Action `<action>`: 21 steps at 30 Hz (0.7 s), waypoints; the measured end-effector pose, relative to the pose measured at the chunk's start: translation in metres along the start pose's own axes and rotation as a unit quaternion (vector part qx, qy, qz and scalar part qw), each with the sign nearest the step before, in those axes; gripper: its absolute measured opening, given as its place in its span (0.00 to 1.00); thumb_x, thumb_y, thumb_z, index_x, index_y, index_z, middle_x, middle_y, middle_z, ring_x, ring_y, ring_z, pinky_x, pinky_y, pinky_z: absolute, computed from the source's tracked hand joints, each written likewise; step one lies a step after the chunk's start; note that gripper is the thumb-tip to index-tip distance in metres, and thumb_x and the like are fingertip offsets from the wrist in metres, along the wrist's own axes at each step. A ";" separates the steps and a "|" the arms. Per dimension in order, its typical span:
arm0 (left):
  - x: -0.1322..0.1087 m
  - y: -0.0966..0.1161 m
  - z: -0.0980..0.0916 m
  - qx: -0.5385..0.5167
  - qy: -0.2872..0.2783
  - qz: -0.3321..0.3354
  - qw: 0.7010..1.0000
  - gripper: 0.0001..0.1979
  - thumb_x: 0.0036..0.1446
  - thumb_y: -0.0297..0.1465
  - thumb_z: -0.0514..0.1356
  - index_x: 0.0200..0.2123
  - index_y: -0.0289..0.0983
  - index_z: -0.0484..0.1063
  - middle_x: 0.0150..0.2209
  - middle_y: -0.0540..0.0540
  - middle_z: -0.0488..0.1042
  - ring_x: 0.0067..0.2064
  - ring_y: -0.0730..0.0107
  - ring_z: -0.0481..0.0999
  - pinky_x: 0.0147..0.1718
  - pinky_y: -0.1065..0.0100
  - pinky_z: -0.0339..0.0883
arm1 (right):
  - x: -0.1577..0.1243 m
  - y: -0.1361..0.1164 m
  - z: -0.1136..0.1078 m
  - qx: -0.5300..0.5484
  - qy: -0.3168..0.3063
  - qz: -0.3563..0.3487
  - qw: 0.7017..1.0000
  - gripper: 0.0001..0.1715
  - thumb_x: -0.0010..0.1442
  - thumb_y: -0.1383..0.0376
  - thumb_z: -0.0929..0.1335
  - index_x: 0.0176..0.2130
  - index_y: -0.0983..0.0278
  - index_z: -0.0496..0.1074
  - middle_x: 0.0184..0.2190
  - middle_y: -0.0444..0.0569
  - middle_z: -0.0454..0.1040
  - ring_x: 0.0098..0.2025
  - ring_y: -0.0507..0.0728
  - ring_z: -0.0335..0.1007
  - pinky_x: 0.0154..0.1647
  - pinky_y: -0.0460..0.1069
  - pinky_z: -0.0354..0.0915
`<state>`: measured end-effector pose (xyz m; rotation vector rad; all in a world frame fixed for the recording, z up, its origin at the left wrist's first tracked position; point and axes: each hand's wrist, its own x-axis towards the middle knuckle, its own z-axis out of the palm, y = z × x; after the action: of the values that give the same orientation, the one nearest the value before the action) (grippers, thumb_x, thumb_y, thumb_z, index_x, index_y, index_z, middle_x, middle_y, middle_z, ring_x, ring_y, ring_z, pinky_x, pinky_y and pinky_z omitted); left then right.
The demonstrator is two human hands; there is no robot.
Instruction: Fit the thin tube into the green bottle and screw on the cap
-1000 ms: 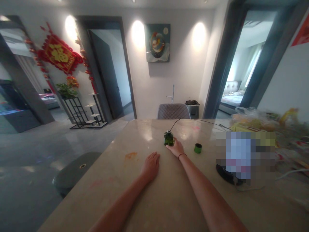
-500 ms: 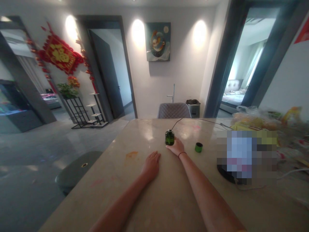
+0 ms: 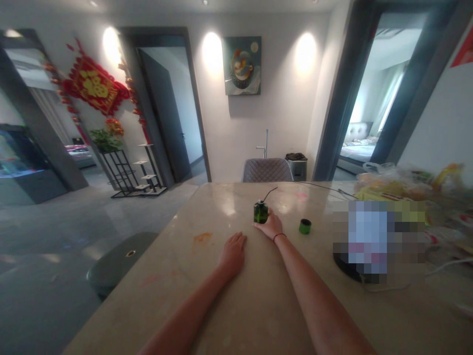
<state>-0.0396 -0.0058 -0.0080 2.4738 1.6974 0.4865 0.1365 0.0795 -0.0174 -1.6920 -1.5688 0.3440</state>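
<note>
A small dark green bottle [image 3: 260, 212] with a thin black stick in its neck stands upright on the beige stone table [image 3: 236, 305]. My right hand [image 3: 271, 226] wraps round the bottle's right side, a dark band on its wrist. Palm down, my left hand [image 3: 232, 252] lies flat on the table with fingers together, a little nearer to me and left of the bottle. A short green cap [image 3: 305, 226] stands on the table to the right of my right hand, apart from it.
An orange stain [image 3: 201, 238] marks the table to the left. Bags and packets [image 3: 406, 185] pile up at the right, with a black round object [image 3: 347, 264] and cables. A grey chair [image 3: 266, 170] stands at the far end, a dark stool [image 3: 118, 256] at the left.
The hands and the bottle have stayed almost still; only the view has shifted slightly.
</note>
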 end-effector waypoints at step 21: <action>-0.001 0.002 -0.003 0.016 -0.016 0.001 1.000 0.23 0.53 0.22 0.45 0.53 0.32 0.62 0.58 0.41 0.59 0.59 0.67 0.56 0.58 0.64 0.47 | 0.001 0.008 0.005 -0.029 0.031 -0.004 0.999 0.40 0.42 0.62 0.69 0.54 0.66 0.55 0.49 0.56 0.66 0.52 0.62 0.61 0.51 0.52 0.57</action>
<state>-0.0390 -0.0075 -0.0047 2.4911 1.7046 0.4200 0.1391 0.0826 -0.0259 -1.7242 -1.5540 0.2415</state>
